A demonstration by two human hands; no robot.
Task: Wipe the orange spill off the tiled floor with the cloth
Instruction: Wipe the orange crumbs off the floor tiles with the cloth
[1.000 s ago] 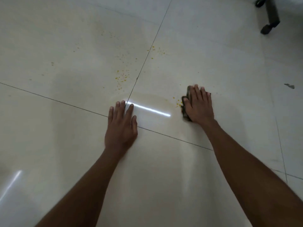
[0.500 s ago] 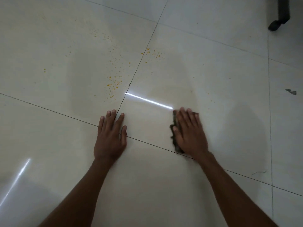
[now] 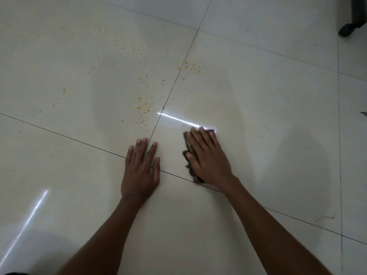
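Cloth (image 3: 188,155), dark, soft and floppy-looking, pinned flat under right hand (image 3: 208,157) with straight fingers, nothing gripped, left hand (image 3: 141,169) flat on tiled floor (image 3: 278,135); orange spill (image 3: 145,106) at 11 o'clock, probably best pressed palm-down.

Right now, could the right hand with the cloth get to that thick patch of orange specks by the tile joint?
Probably yes. The right hand presses the cloth flat, and the orange specks lie ahead and to its left over bare floor. The left hand rests nearer the person, out of the way.
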